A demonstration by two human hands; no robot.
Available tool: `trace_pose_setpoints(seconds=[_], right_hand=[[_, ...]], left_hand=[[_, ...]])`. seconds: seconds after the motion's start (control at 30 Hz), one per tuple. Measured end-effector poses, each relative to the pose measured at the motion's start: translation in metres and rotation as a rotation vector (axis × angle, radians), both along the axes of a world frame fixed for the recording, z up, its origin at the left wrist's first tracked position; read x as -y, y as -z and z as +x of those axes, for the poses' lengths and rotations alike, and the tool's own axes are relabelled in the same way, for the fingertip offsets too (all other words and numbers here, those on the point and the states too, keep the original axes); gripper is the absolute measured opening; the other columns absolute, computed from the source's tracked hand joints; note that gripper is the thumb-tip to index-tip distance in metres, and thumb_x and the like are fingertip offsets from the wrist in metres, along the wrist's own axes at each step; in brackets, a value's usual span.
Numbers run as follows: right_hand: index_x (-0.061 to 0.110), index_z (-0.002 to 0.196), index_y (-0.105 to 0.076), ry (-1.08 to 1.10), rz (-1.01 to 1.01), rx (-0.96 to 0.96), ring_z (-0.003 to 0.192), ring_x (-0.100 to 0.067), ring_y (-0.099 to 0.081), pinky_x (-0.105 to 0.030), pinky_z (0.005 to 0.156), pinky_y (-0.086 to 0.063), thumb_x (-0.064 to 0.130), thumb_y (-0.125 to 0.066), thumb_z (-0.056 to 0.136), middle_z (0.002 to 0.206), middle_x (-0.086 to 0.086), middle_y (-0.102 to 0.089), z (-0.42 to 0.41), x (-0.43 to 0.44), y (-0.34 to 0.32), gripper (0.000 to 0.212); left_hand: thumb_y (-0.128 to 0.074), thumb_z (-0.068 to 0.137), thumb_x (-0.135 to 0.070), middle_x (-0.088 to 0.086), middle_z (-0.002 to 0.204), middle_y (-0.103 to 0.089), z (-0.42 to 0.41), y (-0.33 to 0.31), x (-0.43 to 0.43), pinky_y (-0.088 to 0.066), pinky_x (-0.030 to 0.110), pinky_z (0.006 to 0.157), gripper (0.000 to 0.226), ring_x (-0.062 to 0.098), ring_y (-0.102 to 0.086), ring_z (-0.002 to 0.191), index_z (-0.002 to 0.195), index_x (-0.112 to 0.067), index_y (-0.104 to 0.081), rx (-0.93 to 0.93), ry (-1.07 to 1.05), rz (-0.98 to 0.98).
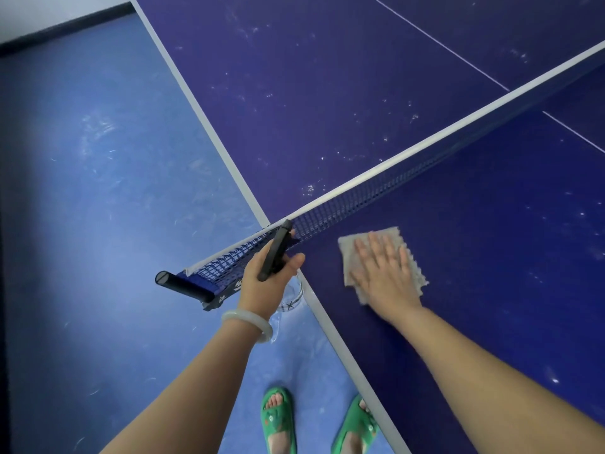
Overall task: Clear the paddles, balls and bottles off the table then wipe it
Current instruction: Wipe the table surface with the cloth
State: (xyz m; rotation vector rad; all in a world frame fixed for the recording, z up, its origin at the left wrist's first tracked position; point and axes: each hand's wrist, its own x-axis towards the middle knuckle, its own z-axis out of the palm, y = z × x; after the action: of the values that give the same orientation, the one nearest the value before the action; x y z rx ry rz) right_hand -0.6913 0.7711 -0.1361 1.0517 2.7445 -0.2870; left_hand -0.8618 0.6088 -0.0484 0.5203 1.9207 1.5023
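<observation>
My right hand [383,273] lies flat with straight fingers on a beige cloth [350,253], pressing it onto the dark blue ping-pong table [491,250] just on the near side of the net. My left hand [265,283] grips a spray bottle [276,250] with a black trigger head and a clear body, held over the table's side edge beside the net post. No paddles or balls show on the visible part of the table. White specks and smears dot the surface, mostly on the far half.
The net [360,194] runs diagonally from its black clamp post [183,285] at the table's edge up to the right. Blue floor [98,191] lies left of the table. My feet in green slippers [278,421] stand close to the table's side edge.
</observation>
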Motion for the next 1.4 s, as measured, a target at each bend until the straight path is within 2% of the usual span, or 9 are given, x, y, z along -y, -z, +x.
trace_pose_setpoints(seconds=[0.13, 0.37, 0.5, 0.7, 0.87, 1.03, 1.17, 1.3, 1.4], right_hand=[[0.024, 0.156, 0.017, 0.284, -0.123, 0.056, 0.148, -0.03, 0.025, -0.052, 0.119, 0.015, 0.047, -0.012, 0.105, 0.162, -0.005, 0.027, -0.052, -0.045, -0.013, 0.063], [0.024, 0.158, -0.007, -0.18, -0.054, -0.031, 0.152, -0.027, 0.007, -0.049, 0.12, 0.003, 0.05, -0.017, 0.1, 0.166, -0.004, -0.001, -0.025, 0.052, -0.004, 0.065], [0.03, 0.153, 0.017, -0.039, -0.046, 0.033, 0.148, -0.02, 0.025, -0.043, 0.119, 0.018, 0.058, 0.012, 0.087, 0.162, 0.003, 0.023, 0.004, -0.014, -0.004, 0.072], [0.024, 0.155, 0.017, 0.21, -0.083, 0.04, 0.148, -0.028, 0.026, -0.049, 0.119, 0.018, 0.051, -0.009, 0.104, 0.162, -0.004, 0.025, -0.025, -0.018, -0.008, 0.063], [0.026, 0.156, 0.011, 0.102, -0.003, -0.055, 0.149, -0.021, 0.022, -0.044, 0.118, 0.018, 0.056, 0.002, 0.096, 0.163, 0.0, 0.019, 0.006, 0.028, 0.004, 0.067], [0.022, 0.157, -0.017, 0.126, 0.009, -0.024, 0.152, -0.026, -0.009, -0.048, 0.119, -0.004, 0.052, -0.017, 0.101, 0.165, -0.006, -0.014, 0.011, 0.03, 0.01, 0.064], [0.025, 0.155, 0.006, 0.106, 0.022, -0.03, 0.15, -0.02, 0.017, -0.044, 0.118, 0.015, 0.057, 0.001, 0.094, 0.165, 0.0, 0.01, 0.011, 0.029, 0.008, 0.069], [0.028, 0.147, 0.025, 0.187, -0.057, -0.032, 0.145, -0.019, 0.031, -0.041, 0.113, 0.029, 0.058, 0.017, 0.082, 0.16, 0.003, 0.028, 0.004, 0.039, -0.003, 0.072], [0.023, 0.155, 0.005, 0.211, -0.034, -0.045, 0.152, -0.026, 0.011, -0.047, 0.118, 0.016, 0.055, -0.002, 0.093, 0.165, -0.004, 0.007, 0.003, 0.066, -0.001, 0.07]], left_hand=[[-0.071, 0.09, -0.022, 0.003, 0.078, -0.058, 0.0, -0.002, -0.005, -0.048, 0.024, 0.067, 0.023, 0.008, -0.055, 0.069, 0.108, -0.036, -0.069, -0.028, 0.036, 0.018], [-0.07, 0.091, -0.019, 0.007, 0.076, -0.059, 0.0, -0.012, -0.02, -0.043, 0.013, 0.061, 0.012, 0.003, -0.051, 0.057, 0.102, -0.024, -0.068, -0.054, 0.033, 0.023], [-0.071, 0.09, -0.019, 0.008, 0.074, -0.055, 0.001, -0.003, -0.035, -0.049, 0.025, 0.065, 0.023, 0.016, -0.054, 0.062, 0.112, -0.012, -0.067, -0.002, 0.068, 0.031], [-0.069, 0.091, -0.025, -0.003, 0.075, -0.057, -0.003, 0.007, -0.06, -0.05, 0.035, 0.072, 0.027, 0.013, -0.053, 0.066, 0.101, -0.05, -0.067, -0.087, 0.125, 0.076], [-0.075, 0.084, -0.034, -0.004, 0.083, -0.065, -0.004, 0.014, -0.068, -0.052, 0.04, 0.082, 0.014, 0.024, -0.061, 0.084, 0.083, -0.043, -0.064, -0.163, 0.149, 0.003], [-0.082, 0.079, -0.029, 0.011, 0.09, -0.067, -0.008, 0.012, -0.064, -0.054, 0.031, 0.069, 0.024, 0.015, -0.062, 0.07, 0.096, -0.034, -0.065, -0.094, 0.204, -0.033], [-0.084, 0.077, -0.017, -0.008, 0.083, -0.068, -0.005, 0.003, -0.057, -0.049, 0.017, 0.068, 0.035, -0.002, -0.061, 0.07, 0.101, -0.028, -0.06, -0.078, 0.226, -0.073], [-0.08, 0.076, -0.013, -0.018, 0.115, -0.055, 0.0, 0.015, -0.026, -0.046, 0.032, 0.099, 0.057, 0.011, -0.053, 0.115, 0.117, -0.042, -0.053, -0.144, 0.178, -0.1], [-0.072, 0.085, -0.011, -0.001, 0.127, -0.044, 0.019, 0.035, 0.009, -0.037, 0.042, 0.108, 0.055, 0.021, -0.043, 0.125, 0.134, -0.016, -0.047, -0.22, 0.029, -0.248]])
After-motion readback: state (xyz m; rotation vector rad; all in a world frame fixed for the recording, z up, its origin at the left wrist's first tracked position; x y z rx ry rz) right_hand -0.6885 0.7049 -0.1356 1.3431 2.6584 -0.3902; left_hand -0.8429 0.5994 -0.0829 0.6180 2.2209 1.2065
